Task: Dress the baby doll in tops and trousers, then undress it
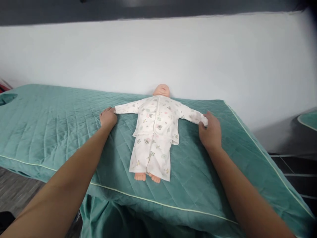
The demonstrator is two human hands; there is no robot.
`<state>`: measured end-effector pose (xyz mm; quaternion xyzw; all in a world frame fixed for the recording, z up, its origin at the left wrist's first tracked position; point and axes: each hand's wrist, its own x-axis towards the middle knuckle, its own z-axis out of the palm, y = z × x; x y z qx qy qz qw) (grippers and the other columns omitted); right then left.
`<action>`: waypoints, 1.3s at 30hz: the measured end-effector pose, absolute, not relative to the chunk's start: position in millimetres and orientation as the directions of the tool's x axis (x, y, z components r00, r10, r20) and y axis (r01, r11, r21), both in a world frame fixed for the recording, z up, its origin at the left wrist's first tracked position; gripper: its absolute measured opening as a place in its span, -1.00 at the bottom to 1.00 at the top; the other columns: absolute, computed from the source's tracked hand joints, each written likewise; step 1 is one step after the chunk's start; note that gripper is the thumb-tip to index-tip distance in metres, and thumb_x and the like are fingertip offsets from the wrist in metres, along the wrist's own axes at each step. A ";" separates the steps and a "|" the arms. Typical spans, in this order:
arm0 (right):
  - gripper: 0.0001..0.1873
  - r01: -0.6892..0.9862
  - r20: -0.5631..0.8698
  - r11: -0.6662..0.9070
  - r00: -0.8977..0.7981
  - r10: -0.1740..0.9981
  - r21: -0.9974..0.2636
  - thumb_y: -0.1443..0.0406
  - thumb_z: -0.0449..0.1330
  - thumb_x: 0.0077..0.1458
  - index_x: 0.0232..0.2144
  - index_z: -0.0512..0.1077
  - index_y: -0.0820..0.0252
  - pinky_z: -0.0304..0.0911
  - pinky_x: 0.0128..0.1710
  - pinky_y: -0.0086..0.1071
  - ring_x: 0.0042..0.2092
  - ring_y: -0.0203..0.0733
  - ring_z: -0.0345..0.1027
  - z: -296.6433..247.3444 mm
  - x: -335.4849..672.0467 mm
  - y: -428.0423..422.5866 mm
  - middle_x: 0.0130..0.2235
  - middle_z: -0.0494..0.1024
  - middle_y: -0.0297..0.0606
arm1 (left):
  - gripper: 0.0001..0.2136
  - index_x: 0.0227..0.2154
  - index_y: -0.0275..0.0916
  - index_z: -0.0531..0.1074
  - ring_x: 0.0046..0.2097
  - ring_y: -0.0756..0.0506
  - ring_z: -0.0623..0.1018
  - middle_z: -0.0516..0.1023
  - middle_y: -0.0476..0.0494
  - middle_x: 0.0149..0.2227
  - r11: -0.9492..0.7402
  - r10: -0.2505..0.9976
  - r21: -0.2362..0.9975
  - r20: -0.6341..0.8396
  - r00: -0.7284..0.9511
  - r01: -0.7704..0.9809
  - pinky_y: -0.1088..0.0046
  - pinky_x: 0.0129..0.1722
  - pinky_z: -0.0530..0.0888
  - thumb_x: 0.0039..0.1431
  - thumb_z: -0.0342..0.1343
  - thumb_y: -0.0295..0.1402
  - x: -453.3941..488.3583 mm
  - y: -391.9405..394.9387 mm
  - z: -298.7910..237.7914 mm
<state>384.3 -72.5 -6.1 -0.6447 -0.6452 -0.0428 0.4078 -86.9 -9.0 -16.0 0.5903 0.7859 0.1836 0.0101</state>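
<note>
A baby doll (pixel 162 90) lies on its back in the head view, its head toward the wall and its bare feet toward me. It wears a white printed jacket (pixel 158 117) with buttons down the front and matching white trousers (pixel 151 155). Both sleeves are stretched out sideways. My left hand (pixel 108 117) is closed on the end of the sleeve at the left. My right hand (pixel 211 130) pinches the cuff of the other sleeve between thumb and fingers. The doll's own hands are hidden.
Under the doll is a bed with a green quilted cover (pixel 61 132), edged with light piping. A white wall (pixel 158 53) stands right behind it. The cover has a hole (pixel 7 98) at the far left. Part of another green surface (pixel 308 119) shows at the right.
</note>
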 end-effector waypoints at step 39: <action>-0.62 0.735 0.529 0.442 -0.134 0.838 -0.514 0.47 0.13 0.21 0.05 0.31 0.12 0.24 0.23 0.04 0.29 0.02 0.20 12.4 200.5 -296.8 0.23 0.34 -0.04 | -0.63 0.06 -0.34 0.48 0.24 -0.38 0.39 0.45 -0.40 0.22 0.261 0.901 0.356 0.242 -0.359 0.897 -0.03 0.20 0.29 0.27 -0.08 -0.44 -85.6 -12.2 -21.4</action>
